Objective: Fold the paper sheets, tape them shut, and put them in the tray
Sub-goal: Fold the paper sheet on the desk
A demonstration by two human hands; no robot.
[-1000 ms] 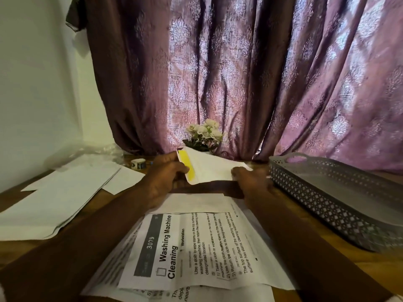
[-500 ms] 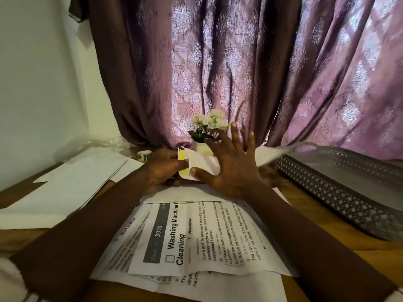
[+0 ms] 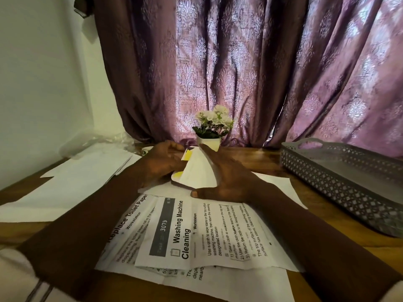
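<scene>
A small folded white paper (image 3: 197,171) with a yellow patch on its left edge stands tilted above the table's middle. My left hand (image 3: 162,163) pinches its left, yellow side. My right hand (image 3: 226,177) cups it from the right, fingers along its far edge and thumb under its near edge. Below my hands lie printed sheets (image 3: 196,234), one headed "Washing Machine Cleaning". A grey perforated tray (image 3: 340,184) stands at the right. A tape roll (image 3: 146,149) peeks out behind my left hand.
More white sheets (image 3: 82,175) spread over the left of the wooden table (image 3: 270,162). A small pot of white flowers (image 3: 212,127) stands just behind the folded paper, in front of a purple curtain. Crumpled clear plastic (image 3: 104,141) lies at the back left.
The paper has been folded narrower. My right hand went from its right edge to lying flat on top, and now cups it from the right. The camera moved closer.
</scene>
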